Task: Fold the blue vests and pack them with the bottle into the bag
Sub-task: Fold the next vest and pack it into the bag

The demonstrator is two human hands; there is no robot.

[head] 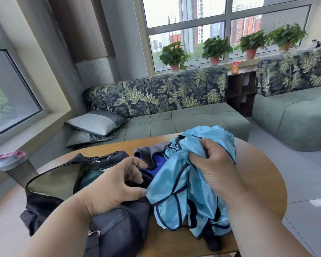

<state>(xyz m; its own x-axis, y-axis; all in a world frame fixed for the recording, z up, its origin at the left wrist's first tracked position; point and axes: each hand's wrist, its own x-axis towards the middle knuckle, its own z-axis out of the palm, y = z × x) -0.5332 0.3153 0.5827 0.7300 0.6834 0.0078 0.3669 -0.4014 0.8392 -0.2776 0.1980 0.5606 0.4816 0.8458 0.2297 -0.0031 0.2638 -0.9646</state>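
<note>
Round wooden table [258,169] carries the open bag [119,229], near left. Left hand [115,184] pinches its rim. Right hand [211,167] is fisted on bunched vests [174,191], touching the bag. Bottle [15,167] stands far left. Risk: unfolded vests snag the opening or crowd out the bottle.

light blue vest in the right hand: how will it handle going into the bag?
The light blue vest looks floppy: it hangs bunched from the right hand. Its sheen suggests slippery fabric. Probably light, and loose folds may catch on the bag opening.
</note>
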